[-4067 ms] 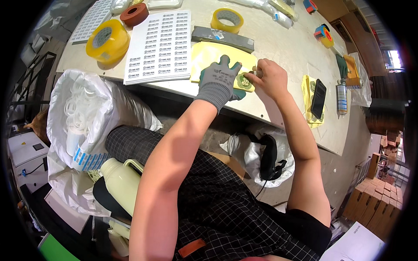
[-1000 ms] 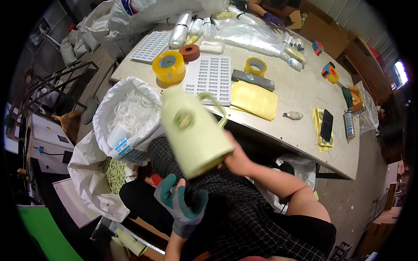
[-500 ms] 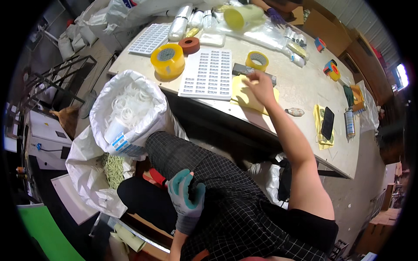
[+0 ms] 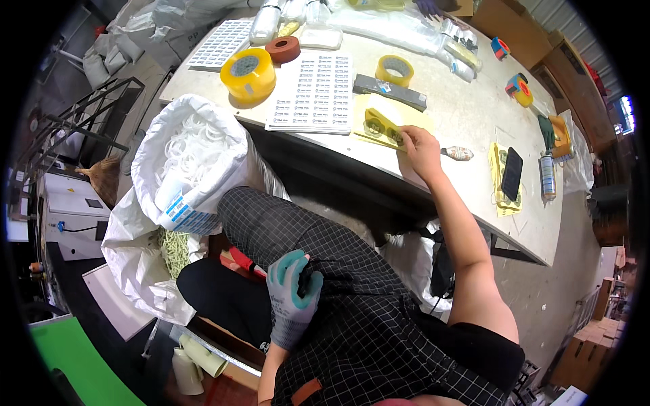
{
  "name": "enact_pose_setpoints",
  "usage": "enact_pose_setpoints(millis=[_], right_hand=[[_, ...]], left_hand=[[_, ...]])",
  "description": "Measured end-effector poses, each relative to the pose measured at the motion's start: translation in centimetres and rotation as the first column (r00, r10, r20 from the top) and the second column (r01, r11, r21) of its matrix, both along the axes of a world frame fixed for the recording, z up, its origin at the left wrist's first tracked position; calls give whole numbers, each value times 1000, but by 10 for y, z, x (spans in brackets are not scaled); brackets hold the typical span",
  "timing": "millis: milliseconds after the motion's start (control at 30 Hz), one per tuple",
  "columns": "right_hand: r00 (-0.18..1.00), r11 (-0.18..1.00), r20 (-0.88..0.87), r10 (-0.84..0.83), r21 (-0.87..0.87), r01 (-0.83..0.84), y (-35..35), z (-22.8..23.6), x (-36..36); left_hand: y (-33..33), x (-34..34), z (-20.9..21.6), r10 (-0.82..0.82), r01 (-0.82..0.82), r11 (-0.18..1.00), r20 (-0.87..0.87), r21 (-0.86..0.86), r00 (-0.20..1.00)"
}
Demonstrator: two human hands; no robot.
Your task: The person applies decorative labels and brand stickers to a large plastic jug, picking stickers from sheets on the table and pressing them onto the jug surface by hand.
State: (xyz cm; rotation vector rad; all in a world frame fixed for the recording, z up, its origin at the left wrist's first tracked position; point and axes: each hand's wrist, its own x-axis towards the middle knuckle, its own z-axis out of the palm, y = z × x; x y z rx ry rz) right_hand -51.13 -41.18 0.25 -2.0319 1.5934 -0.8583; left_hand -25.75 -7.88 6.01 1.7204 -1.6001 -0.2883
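Observation:
My bare right hand (image 4: 421, 147) pinches the right end of a yellow printed sheet (image 4: 383, 128) with dark round prints, lifted at an angle. Under it lies a yellow stack (image 4: 413, 120) at the table's front edge. Behind the stack are a long grey box (image 4: 389, 93) and a roll of yellow tape (image 4: 395, 70). Label sheets (image 4: 315, 101) lie just left. My left hand (image 4: 294, 284), in a grey and teal glove, hovers over the dark checked apron (image 4: 359, 298). Its fingers curve apart from the thumb, and I see nothing held between them.
Left of the table stands a white sack (image 4: 233, 159) full of clear plastic rings. A large tape roll (image 4: 248, 76) and a red-brown roll (image 4: 282, 49) sit behind it. A phone (image 4: 512, 174) and a spray can (image 4: 548, 177) are at the right. A co-worker's gloved hand (image 4: 428, 7) shows at the top.
My right hand has moved slightly right and toward me, raising the yellow sheet off the stack. The left hand stays over my lap. The co-worker's large pale-yellow roll has moved up, mostly out of view.

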Motion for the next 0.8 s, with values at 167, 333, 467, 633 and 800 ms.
enact_pose_setpoints(millis=[167, 333, 467, 633, 800], right_hand=[[889, 807, -117, 443, -379, -452, 80, 5, 36], [886, 794, 190, 424, 392, -464, 135, -82, 52], [829, 753, 407, -383, 658, 25, 84, -183, 15], [259, 451, 389, -884, 855, 256, 30, -194, -3], [837, 509, 450, -312, 823, -253, 99, -162, 49]], left_hand=[[10, 6, -9, -19, 17, 999, 30, 49, 999], [8, 0, -10, -47, 45, 992, 17, 116, 999], [2, -7, -4, -106, 99, 985, 40, 143, 994], [-2, -9, -5, -85, 82, 982, 9, 171, 996], [11, 2, 10, 38, -45, 979, 36, 200, 999]])
